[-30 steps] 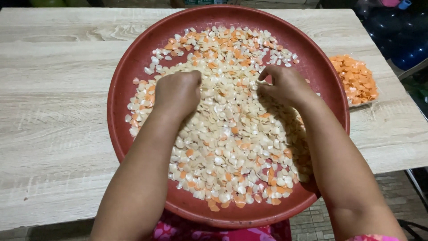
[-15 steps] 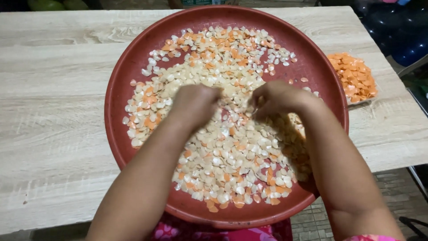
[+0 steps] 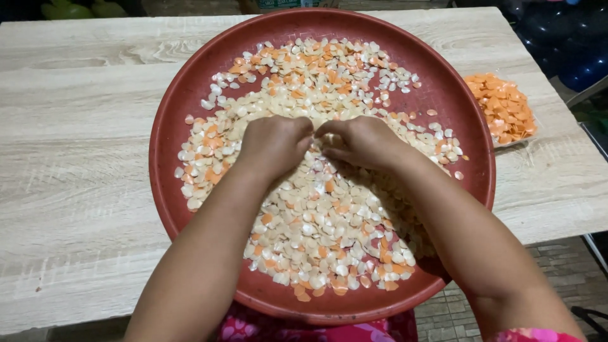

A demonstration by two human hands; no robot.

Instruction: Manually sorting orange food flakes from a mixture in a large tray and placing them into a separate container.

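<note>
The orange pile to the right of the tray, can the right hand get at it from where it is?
Probably yes: the right hand rests mid-tray, and only the low rim lies between it and the orange pile.

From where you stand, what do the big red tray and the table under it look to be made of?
The round red tray looks like moulded plastic: even colour, matte with a slight sheen, smooth raised rim. The table looks like pale wood or a wood-print laminate: grain lines and knots show, but the surface is flat and uniform, so I cannot tell which.
</note>
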